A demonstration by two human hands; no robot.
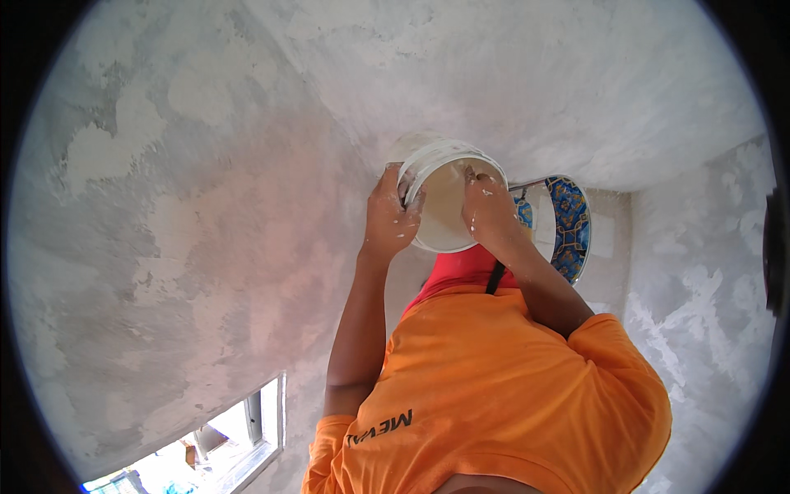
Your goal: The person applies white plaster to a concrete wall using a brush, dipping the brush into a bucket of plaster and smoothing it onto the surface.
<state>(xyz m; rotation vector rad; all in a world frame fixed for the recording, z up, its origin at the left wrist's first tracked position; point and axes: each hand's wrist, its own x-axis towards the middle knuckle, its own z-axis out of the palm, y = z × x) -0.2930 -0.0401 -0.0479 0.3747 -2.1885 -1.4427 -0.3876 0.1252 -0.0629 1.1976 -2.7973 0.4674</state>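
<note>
A white bucket is tilted in front of my body, its open mouth facing me. Pale residue coats its rim and inner wall. My left hand is closed around the left side of the rim, thumb toward the inside. At the right side of the mouth, my right hand is curled with its fingers pressed together, reaching just inside the bucket. Whatever it holds, if anything, is hidden by the hand. White specks dot both hands.
Behind my right forearm stands a chair with blue and gold patterned padding and a metal frame. Patchy grey plastered walls surround me. A bright window opening is at the lower left. Some dark object sits at the right edge.
</note>
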